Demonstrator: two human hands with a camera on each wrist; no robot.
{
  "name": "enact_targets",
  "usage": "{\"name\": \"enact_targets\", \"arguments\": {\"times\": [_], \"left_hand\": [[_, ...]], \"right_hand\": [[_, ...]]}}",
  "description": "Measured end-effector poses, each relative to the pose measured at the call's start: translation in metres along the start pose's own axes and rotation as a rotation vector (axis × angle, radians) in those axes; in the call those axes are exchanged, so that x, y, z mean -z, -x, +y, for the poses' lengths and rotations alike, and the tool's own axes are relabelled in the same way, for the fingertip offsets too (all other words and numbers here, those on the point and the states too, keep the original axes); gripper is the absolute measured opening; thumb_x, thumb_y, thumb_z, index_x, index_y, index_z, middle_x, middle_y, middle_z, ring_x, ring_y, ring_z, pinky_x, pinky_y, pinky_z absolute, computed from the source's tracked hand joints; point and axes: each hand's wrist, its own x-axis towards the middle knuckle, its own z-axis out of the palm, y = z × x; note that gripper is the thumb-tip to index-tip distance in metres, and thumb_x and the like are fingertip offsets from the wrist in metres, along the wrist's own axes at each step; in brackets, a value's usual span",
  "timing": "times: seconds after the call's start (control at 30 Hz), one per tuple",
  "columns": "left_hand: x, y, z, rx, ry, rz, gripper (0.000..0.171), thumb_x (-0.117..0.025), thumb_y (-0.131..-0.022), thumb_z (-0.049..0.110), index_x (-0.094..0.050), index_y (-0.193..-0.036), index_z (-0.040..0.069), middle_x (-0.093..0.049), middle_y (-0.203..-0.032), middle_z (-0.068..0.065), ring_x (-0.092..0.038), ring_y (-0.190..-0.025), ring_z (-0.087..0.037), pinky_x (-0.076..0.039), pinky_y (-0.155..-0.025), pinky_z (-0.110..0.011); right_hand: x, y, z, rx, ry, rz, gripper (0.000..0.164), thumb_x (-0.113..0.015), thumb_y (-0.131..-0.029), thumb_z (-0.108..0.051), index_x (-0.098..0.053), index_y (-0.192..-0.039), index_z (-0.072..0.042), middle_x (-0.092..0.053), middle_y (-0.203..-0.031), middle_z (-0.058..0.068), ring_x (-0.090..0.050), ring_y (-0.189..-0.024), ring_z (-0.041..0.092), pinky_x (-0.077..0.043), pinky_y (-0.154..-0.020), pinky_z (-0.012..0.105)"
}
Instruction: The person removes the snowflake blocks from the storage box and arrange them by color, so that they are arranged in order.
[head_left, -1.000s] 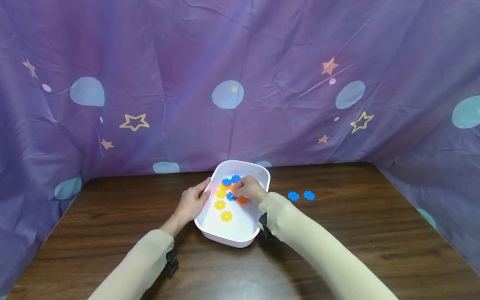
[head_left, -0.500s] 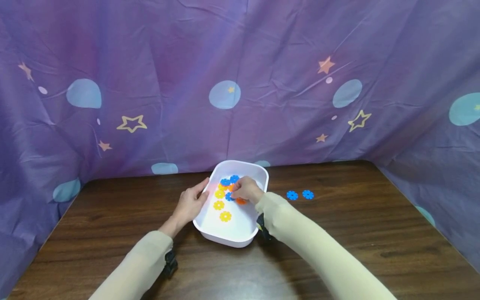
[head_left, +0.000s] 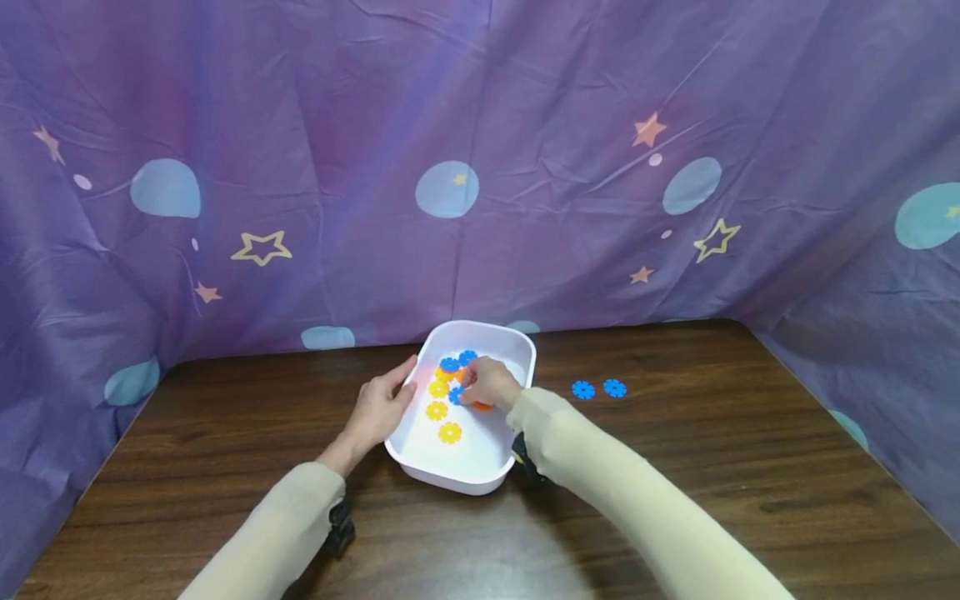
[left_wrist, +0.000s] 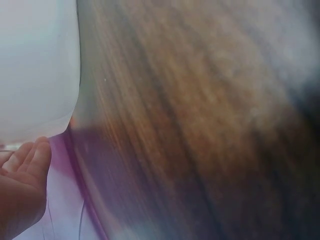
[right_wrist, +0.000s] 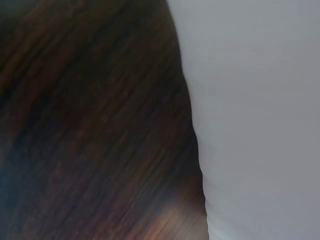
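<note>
In the head view, a white plastic tray [head_left: 480, 458] holds several flat notched discs. My left hand [head_left: 380, 406] holds the tray's left side, its thumb at the rim. The left wrist view shows that hand's fingers [left_wrist: 37, 157] against the tray's outer wall [left_wrist: 40, 70]. Inside the tray, my right hand [head_left: 491, 382] pinches a blue notched disc [head_left: 456, 395] at its right edge. Close by lie yellow discs [head_left: 437, 410] and an orange disc [head_left: 482, 407] partly under the hand. Two more blue discs [head_left: 450, 365] lie towards the far end.
Two blue discs [head_left: 583, 389] lie on the brown wooden table [head_left: 697, 433] right of the tray. A purple patterned cloth [head_left: 360, 167] hangs behind the table and at its sides. The right wrist view shows mostly a pale surface [right_wrist: 255, 120] and dark wood.
The right hand's thumb and fingertips have shifted at the blue disc, which is now more covered. The left hand keeps its place at the tray. The whole head view has shifted slightly.
</note>
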Motion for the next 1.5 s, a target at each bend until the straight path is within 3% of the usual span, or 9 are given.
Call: {"name": "enact_targets", "arguments": {"times": [0.3, 0.57, 1.03, 1.37, 1.5], "left_hand": [[-0.0011, 0.0003, -0.0011, -0.005, 0.009, 0.002, 0.044, -0.053, -0.094, 0.011, -0.047, -0.137, 0.004, -0.049, -0.138, -0.011, -0.053, -0.117, -0.027, -0.043, -0.096, -0.043], [-0.0002, 0.0003, 0.0004, -0.005, 0.008, 0.009, 0.044, -0.053, -0.093, 0.010, -0.048, -0.137, 0.003, -0.049, -0.138, -0.012, -0.053, -0.118, -0.028, -0.043, -0.097, -0.043], [-0.0007, 0.0010, 0.0007, -0.001, 0.014, 0.006, 0.044, -0.053, -0.094, 0.011, -0.047, -0.137, 0.004, -0.049, -0.138, -0.011, -0.054, -0.113, -0.027, -0.044, -0.094, -0.043], [-0.0019, 0.0005, -0.0011, -0.007, 0.009, 0.023, 0.044, -0.053, -0.093, 0.010, -0.048, -0.136, 0.004, -0.050, -0.137, -0.012, -0.056, -0.109, -0.026, -0.047, -0.090, -0.042], [-0.0022, 0.0012, -0.0012, -0.011, 0.007, 0.023, 0.044, -0.054, -0.093, 0.011, -0.048, -0.136, 0.005, -0.051, -0.136, -0.011, -0.056, -0.111, -0.027, -0.046, -0.091, -0.043]], "right_hand": [[-0.0013, -0.0004, 0.0014, 0.023, 0.086, -0.018, 0.018, -0.077, -0.076, -0.010, -0.061, -0.085, -0.007, -0.057, -0.081, 0.003, -0.050, -0.073, 0.016, -0.037, -0.060, 0.020], [-0.0032, -0.0030, 0.0020, 0.031, 0.090, -0.032, 0.017, -0.077, -0.076, -0.010, -0.061, -0.083, -0.010, -0.057, -0.077, 0.002, -0.049, -0.062, 0.014, -0.037, -0.052, 0.021], [-0.0005, 0.0032, -0.0011, 0.016, 0.119, -0.046, 0.016, -0.075, -0.078, -0.012, -0.060, -0.084, -0.010, -0.056, -0.082, 0.002, -0.050, -0.076, 0.016, -0.036, -0.063, 0.021], [-0.0011, 0.0006, -0.0005, 0.049, 0.052, -0.070, 0.015, -0.074, -0.079, -0.010, -0.060, -0.084, -0.008, -0.056, -0.081, 0.002, -0.049, -0.073, 0.015, -0.037, -0.059, 0.020], [-0.0024, -0.0003, 0.0018, 0.068, -0.037, -0.073, 0.015, -0.074, -0.078, -0.006, -0.060, -0.082, -0.006, -0.054, -0.075, 0.002, -0.047, -0.064, 0.013, -0.037, -0.054, 0.019]]}}
